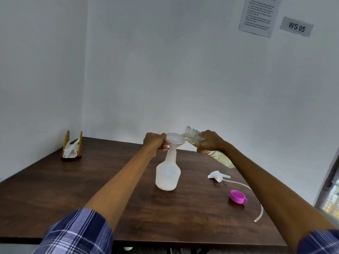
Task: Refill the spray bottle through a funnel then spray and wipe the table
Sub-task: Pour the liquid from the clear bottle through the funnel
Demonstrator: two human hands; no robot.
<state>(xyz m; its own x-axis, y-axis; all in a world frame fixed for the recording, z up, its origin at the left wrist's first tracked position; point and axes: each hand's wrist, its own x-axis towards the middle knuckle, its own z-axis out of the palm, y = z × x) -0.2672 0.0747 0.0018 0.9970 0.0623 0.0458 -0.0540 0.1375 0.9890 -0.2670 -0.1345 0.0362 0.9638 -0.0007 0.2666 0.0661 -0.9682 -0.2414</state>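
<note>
Head view, down over table (55, 189)

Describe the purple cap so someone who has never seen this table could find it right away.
Start at the dark wooden table and go to its near right part, in front of the white spray head. The purple cap lies there beside the clear tube, the only brightly coloured thing among white and clear plastic.

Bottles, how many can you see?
2: the white spray bottle standing mid-table under the funnel, and the clear refill bottle tilted in the right hand.
</note>
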